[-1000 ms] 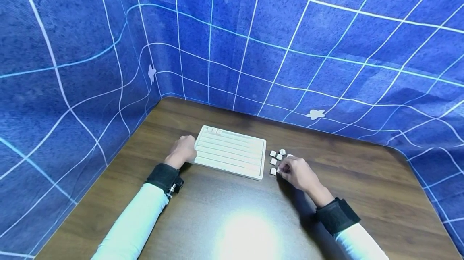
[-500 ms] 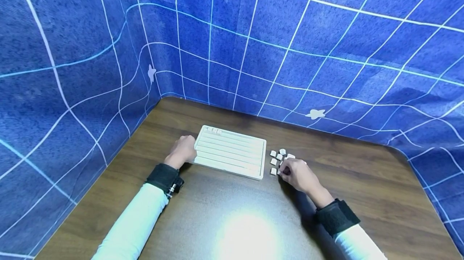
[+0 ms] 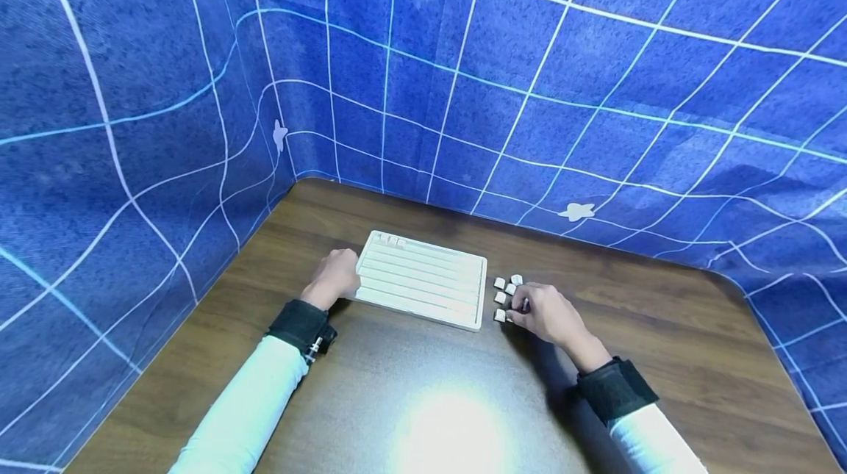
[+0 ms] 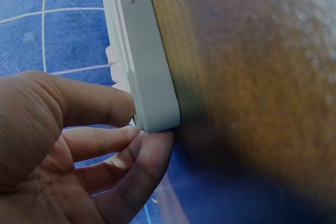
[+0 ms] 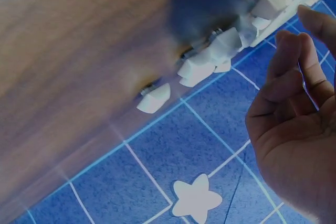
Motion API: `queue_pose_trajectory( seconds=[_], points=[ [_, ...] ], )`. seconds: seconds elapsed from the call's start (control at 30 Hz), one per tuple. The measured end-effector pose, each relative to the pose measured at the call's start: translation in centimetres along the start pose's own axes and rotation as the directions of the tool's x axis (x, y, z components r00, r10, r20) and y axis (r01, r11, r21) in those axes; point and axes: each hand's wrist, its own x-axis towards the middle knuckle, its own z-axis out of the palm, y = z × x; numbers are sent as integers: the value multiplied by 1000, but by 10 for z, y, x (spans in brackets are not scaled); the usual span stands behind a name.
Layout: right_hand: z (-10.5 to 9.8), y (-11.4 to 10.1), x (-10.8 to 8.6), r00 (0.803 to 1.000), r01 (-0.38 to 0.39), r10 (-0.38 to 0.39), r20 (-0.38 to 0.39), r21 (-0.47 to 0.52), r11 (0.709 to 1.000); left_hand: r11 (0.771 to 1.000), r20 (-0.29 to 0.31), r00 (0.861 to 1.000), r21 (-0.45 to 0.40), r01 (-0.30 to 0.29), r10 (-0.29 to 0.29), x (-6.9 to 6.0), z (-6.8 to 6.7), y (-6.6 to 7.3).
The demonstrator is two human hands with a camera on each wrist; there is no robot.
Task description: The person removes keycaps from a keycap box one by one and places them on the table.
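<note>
A pale, keyboard-shaped board [image 3: 417, 281] with long ridged rows lies on the table. A few small white keycaps [image 3: 393, 241] sit at its far left corner. My left hand [image 3: 337, 275] grips the board's left edge; in the left wrist view the thumb is against its upper side and the fingertips meet the end of the thick side wall [image 4: 149, 61]. To the right of the board my right hand [image 3: 545, 314] hovers over several loose white keycaps [image 3: 501, 297], hiding some. In the right wrist view its thumb and bent fingers are apart, with nothing visible between them.
The brown wooden table [image 3: 629, 297] bears a bright glare patch near its front. Blue cloth [image 3: 437, 77] with white grid lines and stars encloses the back and left side. One keycap [image 5: 154, 98] lies apart from the others in the right wrist view.
My right thumb and fingers have spread apart, and the hand now covers keycaps that showed beyond it before. The left hand and board stay in place.
</note>
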Motion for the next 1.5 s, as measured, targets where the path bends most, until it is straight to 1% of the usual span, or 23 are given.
queue_pose_trajectory(
  seconds=[0.1, 0.2, 0.33, 0.43, 0.63, 0.77, 0.87, 1.0, 1.1, 1.3, 1.5],
  points=[
    [1, -5, 8, 1000, 23, -23, -14, 12, 1000, 1000, -5, 1000, -1, 6, -6, -1, -1, -1],
    [2, -15, 19, 997, 63, -61, -35, 48, 997, 1000, -5, 1000, -4, 9, -9, -1, -2, -1],
    [4, -30, 39, 991, 121, -116, -69, 72, 990, 1000, -2, 1000, 0, 13, -13, -1, -4, 0],
    [4, -41, 54, 989, 132, -125, -79, 87, 987, 1000, 2, 1000, 7, 12, -12, -1, -4, 0],
    [11, -62, 78, 996, 82, -76, -52, 124, 989, 1000, 8, 1000, 12, 11, -11, 0, -1, -1],
    [20, -71, 94, 993, 99, -91, -69, 125, 987, 1000, 3, 1000, 19, 12, -12, 0, -1, -2],
    [26, -75, 108, 993, 95, -85, -80, 125, 988, 1000, 4, 1000, 17, 18, -18, 0, -1, -1],
    [36, -80, 125, 996, 59, -50, -69, 133, 989, 999, 8, 1000, 15, 28, -28, 0, 0, 0],
    [42, -85, 135, 998, 39, -31, -54, 143, 989, 999, 10, 1000, 22, 25, -26, -1, 1, 0],
    [53, -96, 152, 999, -9, 15, -37, 146, 989, 999, 1, 1000, 28, 28, -28, -1, 0, 1],
    [63, -105, 166, 997, -76, 75, 11, 132, 988, 999, 2, 1000, 38, 31, -31, -1, -1, 1]
  ],
)
